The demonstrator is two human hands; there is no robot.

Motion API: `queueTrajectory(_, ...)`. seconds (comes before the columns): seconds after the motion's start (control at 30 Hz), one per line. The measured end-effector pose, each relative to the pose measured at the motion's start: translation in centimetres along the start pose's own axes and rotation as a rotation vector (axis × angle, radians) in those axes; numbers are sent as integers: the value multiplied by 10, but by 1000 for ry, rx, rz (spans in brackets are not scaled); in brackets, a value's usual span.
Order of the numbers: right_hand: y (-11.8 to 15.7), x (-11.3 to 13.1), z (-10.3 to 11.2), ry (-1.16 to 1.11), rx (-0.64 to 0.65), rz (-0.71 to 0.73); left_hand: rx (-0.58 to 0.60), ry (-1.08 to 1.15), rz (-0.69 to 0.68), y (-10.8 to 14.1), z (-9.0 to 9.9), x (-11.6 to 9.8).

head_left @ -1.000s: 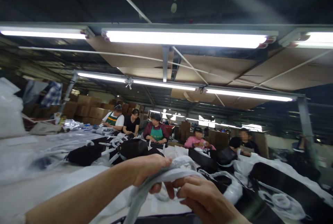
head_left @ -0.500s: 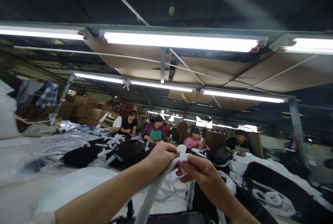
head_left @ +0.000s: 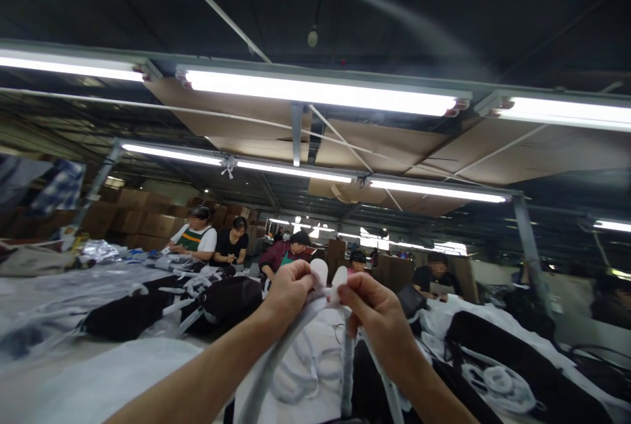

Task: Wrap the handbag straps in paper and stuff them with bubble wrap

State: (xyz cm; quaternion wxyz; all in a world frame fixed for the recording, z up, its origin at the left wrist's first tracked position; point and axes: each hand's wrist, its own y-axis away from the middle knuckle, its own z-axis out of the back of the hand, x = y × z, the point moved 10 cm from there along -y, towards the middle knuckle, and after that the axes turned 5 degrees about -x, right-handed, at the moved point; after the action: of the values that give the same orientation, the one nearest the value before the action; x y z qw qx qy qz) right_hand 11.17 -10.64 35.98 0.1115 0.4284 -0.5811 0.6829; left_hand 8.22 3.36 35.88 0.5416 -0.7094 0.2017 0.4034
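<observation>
In the head view, both hands are up in the middle, close together: the left hand (head_left: 286, 294) has its thumb and fingers pinched closed on a white rounded tab (head_left: 319, 273), and here's the right hand (head_left: 382, 309), also pinched closed, on a smaller white tab (head_left: 339, 277) just beside it. Pale wrapped straps (head_left: 269, 365) run down from the fingers towards the bottom edge, and between them, on the tabletop (head_left: 323, 405), lie loose white loops (head_left: 290, 378). Over on the left there's a black bag (head_left: 229, 299) with white strips about it, near a pale sheet (head_left: 113, 378); out to the right, a long black bag (head_left: 513, 345) with a coil of white wrapping (head_left: 500, 381) against it. Across the tabletop sit several people, one in a green apron with an orange stripe (head_left: 194, 236), heads bowed, under bright tube lights (head_left: 320, 90).
</observation>
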Motion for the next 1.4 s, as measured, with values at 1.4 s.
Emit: queueTrajectory(1.4, -15, -23, -37, 47, 195, -235, -2, -567, -481, 20, 9, -36)
